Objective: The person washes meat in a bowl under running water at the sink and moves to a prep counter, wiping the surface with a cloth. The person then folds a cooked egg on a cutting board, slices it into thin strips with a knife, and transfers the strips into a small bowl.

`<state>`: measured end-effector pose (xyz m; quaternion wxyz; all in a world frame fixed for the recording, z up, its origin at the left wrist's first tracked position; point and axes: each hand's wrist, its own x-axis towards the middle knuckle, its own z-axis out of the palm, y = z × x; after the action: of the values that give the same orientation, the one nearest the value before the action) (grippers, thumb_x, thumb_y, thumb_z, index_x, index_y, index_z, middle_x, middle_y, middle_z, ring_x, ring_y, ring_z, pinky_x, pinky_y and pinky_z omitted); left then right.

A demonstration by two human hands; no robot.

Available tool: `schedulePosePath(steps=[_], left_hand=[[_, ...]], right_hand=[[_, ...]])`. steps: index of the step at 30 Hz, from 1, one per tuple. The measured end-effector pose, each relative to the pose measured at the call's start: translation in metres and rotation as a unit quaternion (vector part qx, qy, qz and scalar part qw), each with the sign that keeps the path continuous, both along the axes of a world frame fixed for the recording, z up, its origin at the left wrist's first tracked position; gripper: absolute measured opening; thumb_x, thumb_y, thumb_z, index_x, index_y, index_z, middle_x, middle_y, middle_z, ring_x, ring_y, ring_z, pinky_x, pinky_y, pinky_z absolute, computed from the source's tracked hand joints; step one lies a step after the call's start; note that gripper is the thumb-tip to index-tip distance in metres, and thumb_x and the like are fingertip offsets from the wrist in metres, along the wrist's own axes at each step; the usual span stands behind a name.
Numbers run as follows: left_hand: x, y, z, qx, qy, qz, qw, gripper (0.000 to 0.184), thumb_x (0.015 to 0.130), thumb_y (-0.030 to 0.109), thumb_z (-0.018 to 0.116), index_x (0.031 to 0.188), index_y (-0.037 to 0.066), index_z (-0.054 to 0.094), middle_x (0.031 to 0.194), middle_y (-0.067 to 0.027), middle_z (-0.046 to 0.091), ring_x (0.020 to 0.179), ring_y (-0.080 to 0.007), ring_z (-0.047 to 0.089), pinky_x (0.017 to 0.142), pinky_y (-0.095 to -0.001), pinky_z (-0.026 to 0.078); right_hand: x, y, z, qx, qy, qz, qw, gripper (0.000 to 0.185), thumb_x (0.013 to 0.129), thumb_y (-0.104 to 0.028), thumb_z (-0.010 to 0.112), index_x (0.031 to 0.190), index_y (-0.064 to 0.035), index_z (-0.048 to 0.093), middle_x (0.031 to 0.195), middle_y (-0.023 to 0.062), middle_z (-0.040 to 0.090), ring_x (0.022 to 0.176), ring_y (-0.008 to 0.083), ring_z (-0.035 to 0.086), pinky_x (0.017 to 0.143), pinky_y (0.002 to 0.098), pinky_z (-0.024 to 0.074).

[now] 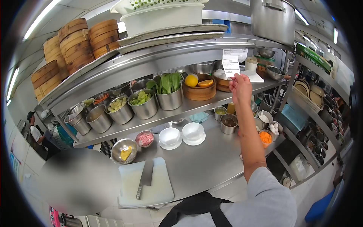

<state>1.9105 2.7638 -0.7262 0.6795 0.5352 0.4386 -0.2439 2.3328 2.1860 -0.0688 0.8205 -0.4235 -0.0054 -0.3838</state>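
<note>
My right hand [240, 87] is raised at the upper shelf, its fingers pinched on the lower edge of a white printed slip [231, 65]. Another slip [242, 53] hangs behind it from the shelf edge. Just left of the hand are a wooden bowl [199, 92] with oranges and a second wooden bowl [222, 84] with white eggs. My left hand is not in view. On the counter a cleaver [147, 173] lies on a white cutting board [163, 181], near two white bowls [169, 136] on plates.
Metal pots of cut vegetables [143, 104] line the shelf. A steel bowl [124, 151] and a bowl of pink meat [145, 139] stand behind the board. Bamboo steamers [75, 47] are stacked above left. A person [37, 130] stands far left; a large blurred area covers the lower left.
</note>
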Motion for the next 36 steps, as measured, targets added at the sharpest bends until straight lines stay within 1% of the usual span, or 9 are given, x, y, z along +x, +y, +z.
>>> schedulePosePath(steps=[8,11,12,15,20,22,25,28,36], left_hand=[[-0.056,-0.006,0.000,0.102,-0.049,-0.065,0.991,0.047,0.102,0.040,0.062,0.138,0.011,0.057,0.136,-0.0128,0.063,0.105,-0.0323,0.069,0.079,-0.0439,0.057],[-0.074,-0.021,0.013,0.097,-0.062,0.073,0.991,0.048,0.102,0.039,0.063,0.140,0.011,0.058,0.139,-0.0118,0.064,0.107,-0.0325,0.071,0.082,-0.0442,0.057],[-0.051,-0.039,0.069,0.050,-0.039,0.197,0.978,0.044,0.102,0.038,0.062,0.136,0.009,0.061,0.134,-0.0112,0.067,0.105,-0.0308,0.072,0.082,-0.0423,0.057],[-0.005,-0.045,0.160,0.128,-0.162,0.217,0.954,0.036,0.102,0.033,0.061,0.123,0.005,0.067,0.115,-0.0099,0.073,0.095,-0.0236,0.074,0.077,-0.0340,0.057],[0.079,-0.019,0.244,0.307,-0.226,0.157,0.911,0.034,0.100,0.029,0.068,0.121,0.002,0.069,0.107,-0.0088,0.075,0.094,-0.0199,0.073,0.078,-0.0305,0.056],[0.105,0.002,0.231,0.447,-0.270,0.055,0.851,0.046,0.095,0.031,0.074,0.128,-0.001,0.067,0.110,-0.0144,0.076,0.096,-0.0290,0.074,0.085,-0.0390,0.058],[0.138,0.010,0.207,0.753,-0.225,-0.087,0.612,0.056,0.090,0.035,0.078,0.130,-0.002,0.067,0.111,-0.0199,0.076,0.102,-0.0382,0.073,0.092,-0.0451,0.057],[0.161,-0.019,0.264,0.567,-0.110,-0.156,0.801,0.057,0.086,0.040,0.079,0.125,0.000,0.070,0.108,-0.0225,0.076,0.102,-0.0409,0.073,0.092,-0.0471,0.057],[0.187,0.009,0.298,0.526,-0.205,-0.183,0.805,0.035,0.091,0.035,0.075,0.105,0.003,0.078,0.102,-0.0212,0.077,0.098,-0.0342,0.075,0.086,-0.0412,0.058]], right_hand=[[0.018,-0.031,0.033,-0.074,-0.048,0.047,0.995,0.034,0.100,-0.022,0.070,0.127,-0.0039,0.061,0.101,0.0150,0.074,0.082,0.0192,0.069,0.075,0.0316,0.0584],[0.003,-0.083,-0.041,-0.111,-0.026,0.146,0.983,0.046,0.109,-0.037,0.056,0.145,-0.0078,0.056,0.132,0.0207,0.067,0.107,0.0240,0.068,0.094,0.0374,0.0558],[-0.011,-0.082,-0.065,-0.126,0.025,0.123,0.984,0.049,0.108,-0.038,0.060,0.145,-0.0074,0.056,0.126,0.0147,0.069,0.106,0.0213,0.068,0.093,0.0359,0.0556],[-0.046,-0.085,-0.147,-0.184,0.119,0.310,0.925,0.027,0.105,-0.032,0.065,0.120,-0.0094,0.064,0.112,0.0007,0.070,0.094,0.0107,0.066,0.078,0.0264,0.0546],[-0.090,-0.049,-0.282,-0.196,0.360,0.308,0.859,0.020,0.103,-0.029,0.068,0.112,-0.0112,0.065,0.099,-0.0008,0.068,0.080,0.0108,0.063,0.073,0.0284,0.0524],[-0.103,-0.029,-0.301,-0.192,0.396,0.343,0.830,0.020,0.102,-0.027,0.069,0.109,-0.0088,0.066,0.096,-0.0004,0.067,0.077,0.0113,0.062,0.072,0.0289,0.0524],[-0.119,-0.008,-0.318,-0.217,0.413,0.371,0.803,0.020,0.101,-0.025,0.068,0.109,-0.0066,0.066,0.095,0.0005,0.066,0.079,0.0118,0.064,0.072,0.0289,0.0517],[-0.125,-0.004,-0.341,-0.269,0.401,0.378,0.790,0.020,0.100,-0.022,0.068,0.108,-0.0038,0.066,0.092,0.0020,0.067,0.080,0.0127,0.064,0.073,0.0283,0.0509],[-0.160,-0.007,-0.376,-0.463,0.408,0.272,0.739,0.026,0.097,-0.023,0.068,0.112,-0.0022,0.070,0.089,0.0078,0.071,0.078,0.0192,0.066,0.077,0.0334,0.0536]])
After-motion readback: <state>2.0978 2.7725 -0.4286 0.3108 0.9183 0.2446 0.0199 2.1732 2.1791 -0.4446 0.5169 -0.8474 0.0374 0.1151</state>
